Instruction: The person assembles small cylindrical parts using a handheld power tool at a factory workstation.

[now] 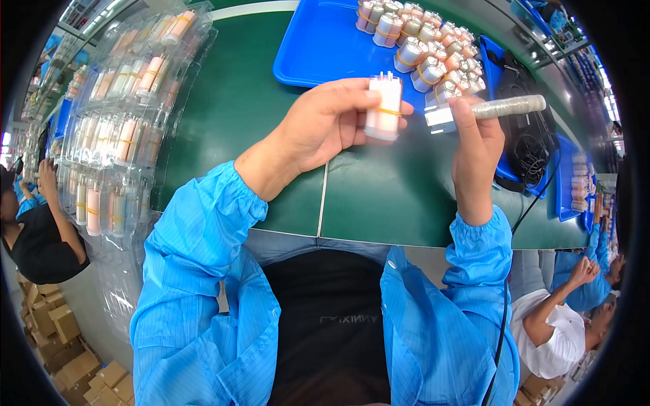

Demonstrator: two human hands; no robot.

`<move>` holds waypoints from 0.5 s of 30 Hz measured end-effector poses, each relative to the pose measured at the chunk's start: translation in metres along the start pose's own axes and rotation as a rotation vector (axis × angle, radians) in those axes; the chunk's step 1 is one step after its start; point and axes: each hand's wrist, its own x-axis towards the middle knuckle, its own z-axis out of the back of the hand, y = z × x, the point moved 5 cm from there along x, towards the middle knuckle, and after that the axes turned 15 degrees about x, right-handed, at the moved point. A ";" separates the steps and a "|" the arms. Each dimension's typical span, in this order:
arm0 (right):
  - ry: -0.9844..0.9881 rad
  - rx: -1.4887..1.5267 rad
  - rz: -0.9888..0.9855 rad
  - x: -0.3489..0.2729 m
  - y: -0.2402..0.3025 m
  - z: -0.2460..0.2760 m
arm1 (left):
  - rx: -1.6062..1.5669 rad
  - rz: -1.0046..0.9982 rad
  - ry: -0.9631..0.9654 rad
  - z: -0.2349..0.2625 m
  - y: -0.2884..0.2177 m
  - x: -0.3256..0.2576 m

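Observation:
A small bundle of pale pink cylindrical cells (384, 118) stands upright in my left hand (318, 122). A yellow rubber band circles the bundle, and thin prongs stick up from its top. The fingers and thumb of that hand are closed around it. To the right, my right hand (475, 145) grips a tool with a wrapped grey handle (511, 107) and a flat white-and-silver head (440, 118). The head points left at the bundle, with a gap between them. What the tool is for cannot be made out.
Many similar bundles (430, 51) fill the right part of a blue tray (325, 51) on the green table (237, 74). Stacked clear plastic trays (118, 135) hold more cells at left. Black cables (528, 152) lie in another blue tray at right. Other people sit on both sides.

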 end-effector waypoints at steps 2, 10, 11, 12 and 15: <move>-0.008 0.005 -0.002 -0.001 0.001 -0.001 | -0.097 -0.013 0.042 0.002 0.000 0.000; 0.030 -0.023 -0.003 -0.002 0.002 0.003 | -0.266 0.000 0.078 0.007 0.003 0.005; 0.030 -0.024 -0.003 -0.001 0.002 0.003 | -0.276 -0.009 0.097 0.006 0.002 0.006; 0.023 -0.011 0.012 0.001 0.003 0.002 | -0.277 -0.010 0.097 0.007 0.002 0.008; 0.011 -0.100 0.043 0.002 0.003 -0.001 | -0.297 -0.028 0.119 0.010 0.000 0.006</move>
